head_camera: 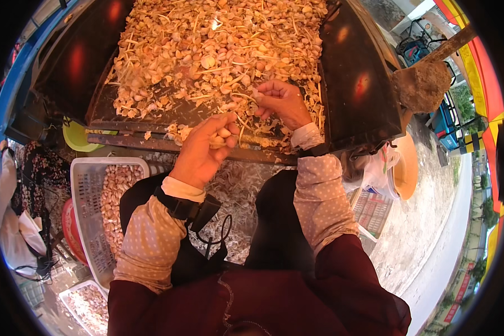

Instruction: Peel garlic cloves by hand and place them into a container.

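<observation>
Garlic cloves point(208, 62), dry skins and stalks cover a dark sorting table in a thick heap. Above the table's front edge point(130, 140), my left hand point(206, 145) is palm up with its fingers curled around a few garlic cloves point(222, 134). To its right, my right hand point(283, 103) pinches a bit of garlic skin or stalk between thumb and fingertips over the heap's near edge; exactly what it pinches is too small to tell. A thin garlic stalk point(244, 97) lies just left of those fingertips.
Dark panels point(361, 80) flank the table on both sides. A white plastic basket point(90, 218) of cloves stands at my left, beside a red basin point(72, 231). Another basket point(77, 308) is lower left. A green basin point(77, 136) sits under the table corner, an orange basin point(405, 168) at right.
</observation>
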### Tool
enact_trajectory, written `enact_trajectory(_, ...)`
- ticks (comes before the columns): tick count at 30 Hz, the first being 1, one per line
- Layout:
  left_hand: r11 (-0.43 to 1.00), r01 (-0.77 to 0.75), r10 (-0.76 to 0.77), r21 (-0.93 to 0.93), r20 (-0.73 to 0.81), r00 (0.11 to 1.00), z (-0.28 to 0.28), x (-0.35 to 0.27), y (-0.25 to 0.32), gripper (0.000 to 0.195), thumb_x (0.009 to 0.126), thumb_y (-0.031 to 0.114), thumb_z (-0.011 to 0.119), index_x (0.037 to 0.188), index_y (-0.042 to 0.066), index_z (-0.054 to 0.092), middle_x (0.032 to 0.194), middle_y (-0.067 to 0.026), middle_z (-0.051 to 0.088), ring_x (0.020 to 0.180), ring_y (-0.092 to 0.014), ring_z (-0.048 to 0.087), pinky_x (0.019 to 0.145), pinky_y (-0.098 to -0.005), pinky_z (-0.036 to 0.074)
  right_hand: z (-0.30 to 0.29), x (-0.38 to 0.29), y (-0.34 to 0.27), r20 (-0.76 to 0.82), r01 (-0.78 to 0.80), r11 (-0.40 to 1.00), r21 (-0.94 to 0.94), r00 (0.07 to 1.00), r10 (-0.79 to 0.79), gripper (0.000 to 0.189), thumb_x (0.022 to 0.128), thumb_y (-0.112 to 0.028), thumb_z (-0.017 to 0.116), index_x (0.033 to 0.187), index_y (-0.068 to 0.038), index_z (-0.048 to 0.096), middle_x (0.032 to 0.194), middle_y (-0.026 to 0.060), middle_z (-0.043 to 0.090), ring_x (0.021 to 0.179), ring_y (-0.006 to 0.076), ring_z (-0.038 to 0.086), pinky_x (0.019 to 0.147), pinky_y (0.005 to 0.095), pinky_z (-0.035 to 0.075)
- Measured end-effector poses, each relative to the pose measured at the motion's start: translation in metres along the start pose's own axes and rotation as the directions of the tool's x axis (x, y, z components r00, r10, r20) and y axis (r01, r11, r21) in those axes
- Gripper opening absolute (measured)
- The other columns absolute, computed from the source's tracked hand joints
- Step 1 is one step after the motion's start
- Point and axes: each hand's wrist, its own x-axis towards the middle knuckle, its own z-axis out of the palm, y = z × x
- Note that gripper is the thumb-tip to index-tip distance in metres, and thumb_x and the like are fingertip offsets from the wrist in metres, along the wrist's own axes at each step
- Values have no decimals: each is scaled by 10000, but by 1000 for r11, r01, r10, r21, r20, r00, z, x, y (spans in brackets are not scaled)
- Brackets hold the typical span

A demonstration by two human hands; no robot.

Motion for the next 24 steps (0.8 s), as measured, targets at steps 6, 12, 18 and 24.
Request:
enact_trajectory(6,953,-116,133,279,-43,990,18,-11,1,335,908,86,598,1230,-6,590,816,-7,605,643,-72,555,474,-172,357,23,-34,-15,218,-157,864,478,974,56,203,927,-80,613,1086,43,584,860,126,686,640,169,695,560,243,591)
enact_trajectory(12,866,-260,284,426,8,959,22,-14,-2,315,924,116,629,1223,19,610,858,-11,654,609,-41,551,437,-145,343,44,-48,-18,370,-326,713,621,924,101,152,972,-124,555,1009,23,551,831,129,689,597,151,685,494,229,579)
enact_trajectory(18,904,-229,227,361,50,973,17,-12,7,240,938,141,614,1146,22,633,817,3,630,582,-37,536,421,-152,330,57,-62,-31,274,-258,819,512,953,129,184,993,-148,527,1004,35,545,803,153,683,593,179,686,481,244,575)
enact_trajectory(24,993,-121,119,-5,199,973,16,-15,15,202,937,154,607,1089,20,619,804,-32,616,537,-45,479,395,-149,287,53,-78,-33,190,-141,755,641,981,22,186,996,-140,518,1035,39,549,812,150,680,593,183,683,453,238,548)
